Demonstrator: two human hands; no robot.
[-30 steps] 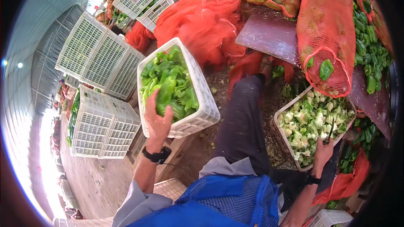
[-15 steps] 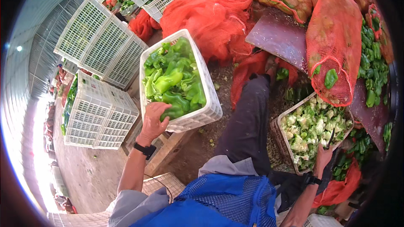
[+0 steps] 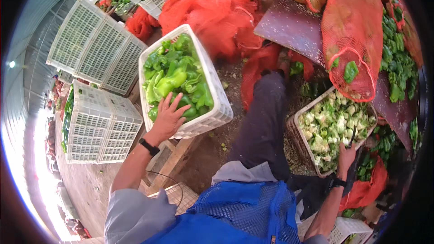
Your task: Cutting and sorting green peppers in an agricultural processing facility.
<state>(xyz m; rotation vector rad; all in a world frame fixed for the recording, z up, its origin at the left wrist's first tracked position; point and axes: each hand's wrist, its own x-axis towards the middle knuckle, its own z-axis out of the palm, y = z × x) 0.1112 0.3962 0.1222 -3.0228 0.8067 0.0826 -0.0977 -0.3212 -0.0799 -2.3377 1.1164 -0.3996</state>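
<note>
My left hand (image 3: 167, 118) rests on the green bell peppers (image 3: 174, 80) at the near end of a full white plastic crate (image 3: 222, 110). Its fingers are stretched out and apart, with no pepper gripped. On the right, my right hand (image 3: 346, 157) is closed around a small knife (image 3: 352, 135) with a dark, curved blade; the grip hides its handle. The blade is over the near right side of a low crate (image 3: 302, 141) heaped with pale green and white pepper cores (image 3: 330, 129).
White crates (image 3: 97, 45) are stacked at the left. Red mesh netting (image 3: 205, 16) lies heaped at the back. A red mesh sack (image 3: 352, 31) leans over the core crate, beside a dark board (image 3: 291, 29) and loose peppers (image 3: 393, 45). My leg (image 3: 266, 117) stretches between the crates.
My left hand has shifted forward over the peppers and its fingers have spread. My right hand still holds the knife near the cores. The whole view has shifted slightly.
</note>
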